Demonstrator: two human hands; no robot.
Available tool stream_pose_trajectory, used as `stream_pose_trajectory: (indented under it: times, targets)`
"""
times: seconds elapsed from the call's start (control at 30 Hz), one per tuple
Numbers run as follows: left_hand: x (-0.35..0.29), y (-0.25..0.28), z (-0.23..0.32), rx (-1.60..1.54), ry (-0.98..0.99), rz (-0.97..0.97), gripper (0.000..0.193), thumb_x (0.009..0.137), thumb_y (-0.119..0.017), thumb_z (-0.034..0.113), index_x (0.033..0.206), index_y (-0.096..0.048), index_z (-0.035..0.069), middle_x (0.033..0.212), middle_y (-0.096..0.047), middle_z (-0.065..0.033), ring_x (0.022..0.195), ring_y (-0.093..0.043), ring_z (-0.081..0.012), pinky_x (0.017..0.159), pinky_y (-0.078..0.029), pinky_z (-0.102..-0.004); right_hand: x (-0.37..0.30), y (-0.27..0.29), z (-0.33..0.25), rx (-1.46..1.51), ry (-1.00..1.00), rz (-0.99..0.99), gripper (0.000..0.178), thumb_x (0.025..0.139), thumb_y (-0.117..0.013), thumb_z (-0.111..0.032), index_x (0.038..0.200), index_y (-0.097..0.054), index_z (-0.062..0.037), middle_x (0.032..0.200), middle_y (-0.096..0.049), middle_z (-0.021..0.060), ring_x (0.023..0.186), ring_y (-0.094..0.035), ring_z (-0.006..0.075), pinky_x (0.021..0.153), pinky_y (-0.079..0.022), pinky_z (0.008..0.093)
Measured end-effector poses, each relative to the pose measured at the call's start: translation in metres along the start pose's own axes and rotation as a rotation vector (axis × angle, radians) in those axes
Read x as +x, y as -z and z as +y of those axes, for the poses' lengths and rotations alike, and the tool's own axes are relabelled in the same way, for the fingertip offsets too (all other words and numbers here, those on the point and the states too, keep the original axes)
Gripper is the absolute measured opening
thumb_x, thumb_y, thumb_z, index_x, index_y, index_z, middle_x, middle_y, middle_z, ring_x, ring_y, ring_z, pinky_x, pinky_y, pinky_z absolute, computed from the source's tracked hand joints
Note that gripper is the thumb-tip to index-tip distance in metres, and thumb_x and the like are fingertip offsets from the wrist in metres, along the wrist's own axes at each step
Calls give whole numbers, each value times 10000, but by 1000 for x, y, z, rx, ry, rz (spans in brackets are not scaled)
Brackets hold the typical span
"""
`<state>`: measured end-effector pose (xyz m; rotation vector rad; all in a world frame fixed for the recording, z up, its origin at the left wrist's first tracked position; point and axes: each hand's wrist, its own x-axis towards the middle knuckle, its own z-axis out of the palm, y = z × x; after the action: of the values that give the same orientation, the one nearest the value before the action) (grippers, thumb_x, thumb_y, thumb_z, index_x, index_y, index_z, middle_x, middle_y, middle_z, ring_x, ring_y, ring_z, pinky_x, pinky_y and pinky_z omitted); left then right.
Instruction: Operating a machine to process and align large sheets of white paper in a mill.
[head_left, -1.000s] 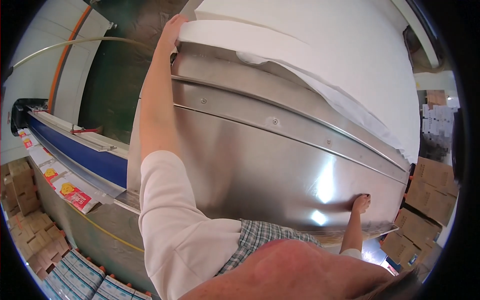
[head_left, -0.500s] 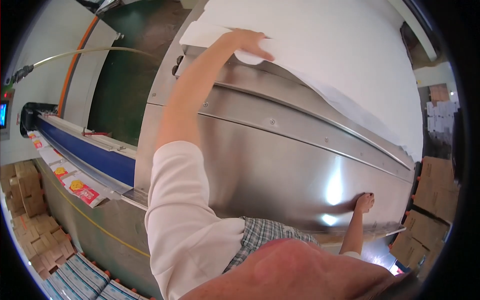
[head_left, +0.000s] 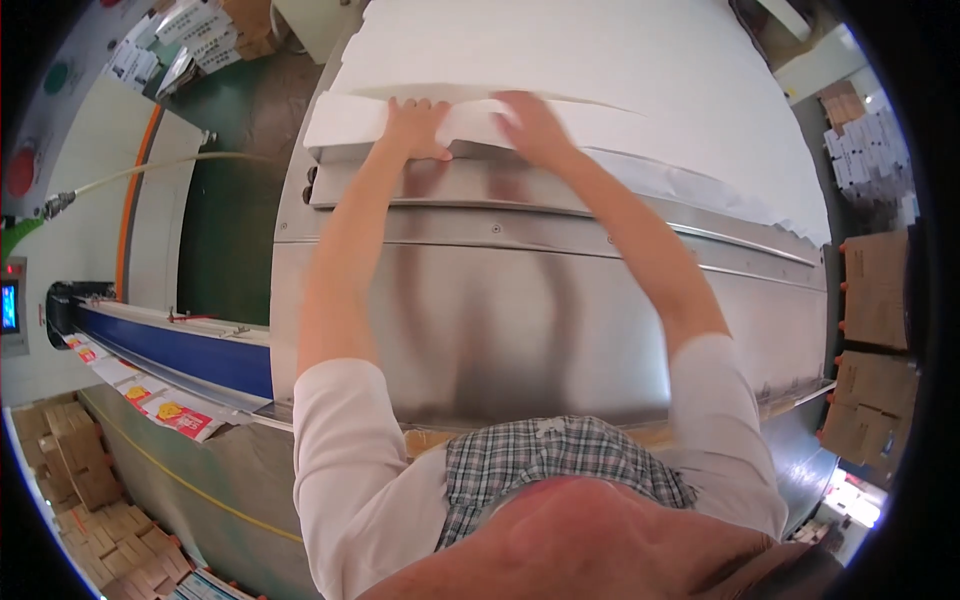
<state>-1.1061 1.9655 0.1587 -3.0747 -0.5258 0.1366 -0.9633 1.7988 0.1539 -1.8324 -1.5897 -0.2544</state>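
A: Camera mounting?
B: Head-mounted, left unit of a side-by-side pair; wide fisheye lens, facing down.
A: Range and framing?
B: Near. Left hand [head_left: 415,130] toward 11 o'clock, right hand [head_left: 540,132] toward 1, checked cloth [head_left: 560,452] toward 5.

A steel table [head_left: 620,320] carries a broad white sheet [head_left: 560,50] across its far part; the table's near part shows bare, seamed metal, and the sheet's near edge stands slightly raised toward the left. On the grey-green floor [head_left: 250,480] runs a yellow line [head_left: 185,483], with stacked brown cartons [head_left: 120,545] at its left edge.
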Motion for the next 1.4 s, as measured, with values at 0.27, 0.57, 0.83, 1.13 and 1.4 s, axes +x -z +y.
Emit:
stream_pose_trajectory:
  times: [0.27, 0.57, 0.83, 1.13, 1.4]
  targets:
    - [10, 18, 24, 66, 195, -119, 983, 517, -759, 455, 1322, -293, 138, 1315, -394, -135, 1230, -348, -315, 976, -211, -615, -4, 54, 92, -402, -420, -516, 519, 878, -349, -502, 1064, -556, -63, 1072, -580, 121, 1046, -517, 250, 860, -354, 486]
    - [39, 21, 61, 268, 561, -439, 1102, 527, -806, 307, 1383, -130, 148, 1421, -232, -75, 1299, -218, -317, 952, -234, -655, -132, 242, 278, -517, -612, -623, 611, 828, -319, -631, 1191, -515, -181, 1155, -547, 67, 1121, -459, 243, 923, -284, 478]
    - [36, 21, 64, 244, 752, -427, 1045, 492, -791, 100, 1342, -188, 174, 1391, -262, -50, 1283, -216, -364, 922, -284, -656, -200, 404, 393, -399, -627, -982, 880, 569, -688, -590, 1300, -394, -197, 1267, -465, 75, 1169, -421, 294, 961, -304, 512]
    - [40, -37, -8, 156, 500, -286, 935, 499, -737, 37, 1297, -260, 143, 1323, -351, -119, 1263, -280, -311, 1011, -224, -520, -301, 527, 560, -888, -798, -1207, 1174, 231, -853, -117, 1279, -329, -186, 1259, -423, 118, 1147, -416, 342, 972, -347, 451]
    - [9, -50, -38, 103, 224, 58, 756, 507, -729, 25, 1195, -416, 50, 1183, -475, -181, 1154, -386, -374, 973, -326, -422, -384, 513, 576, -929, -489, -467, 599, 638, -544, 5, 1207, -427, -140, 1189, -459, 125, 1175, -387, 312, 937, -340, 468]
